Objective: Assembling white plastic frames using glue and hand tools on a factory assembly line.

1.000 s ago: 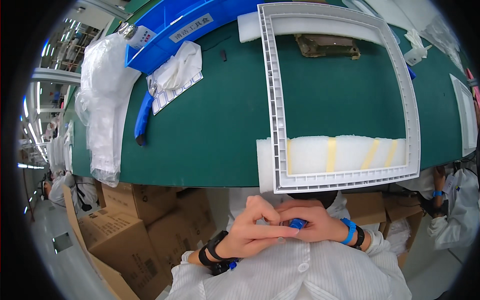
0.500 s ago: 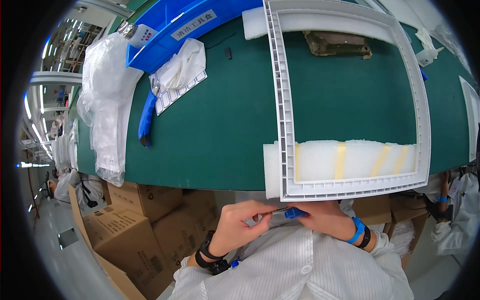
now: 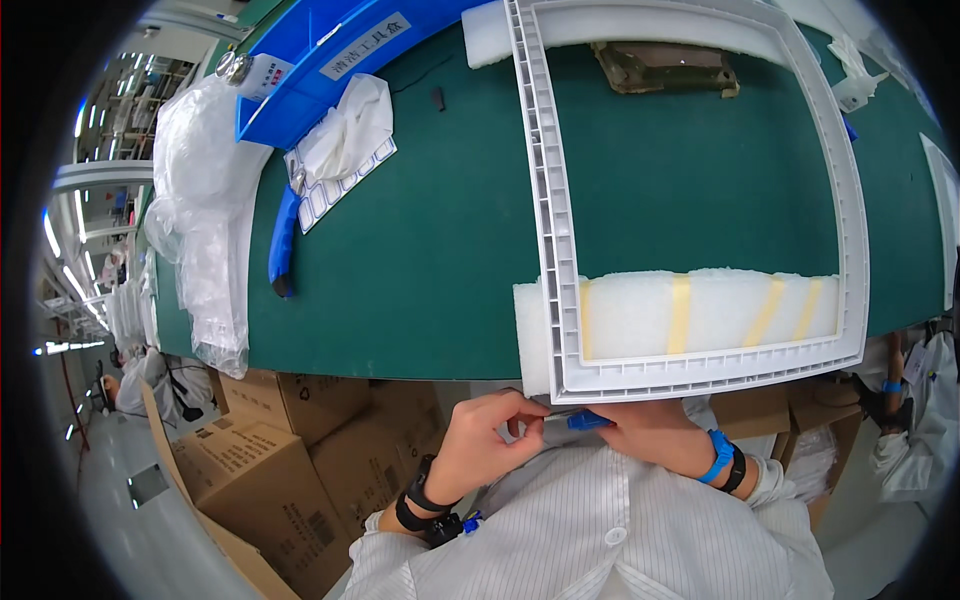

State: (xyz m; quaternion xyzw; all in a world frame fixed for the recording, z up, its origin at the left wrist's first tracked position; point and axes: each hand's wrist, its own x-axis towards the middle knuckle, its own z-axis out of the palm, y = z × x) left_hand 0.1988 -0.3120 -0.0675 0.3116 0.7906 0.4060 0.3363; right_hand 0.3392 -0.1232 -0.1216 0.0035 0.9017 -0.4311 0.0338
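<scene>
Beneath the near edge of a white rectangular frame, my two hands are close together. My right hand is closed on a blue-handled tool, mostly hidden by my fingers. From it a thin grey end points toward my left hand. My left hand is pinched, thumb and forefinger curled together by the frame's near left corner. Whatever lies between those fingertips is too small to make out. The frame rests on white foam blocks banded with yellow tape.
The green table bears a blue bin, a white cloth, blue-handled pliers and plastic wrap. A dark block lies inside the frame's outline. Cardboard boxes stand below left. Another person's sleeve shows far right.
The view has shifted slightly. My left fingers have drawn up and curled more, away from the thin grey end of the tool. My right hand keeps the blue-handled tool.
</scene>
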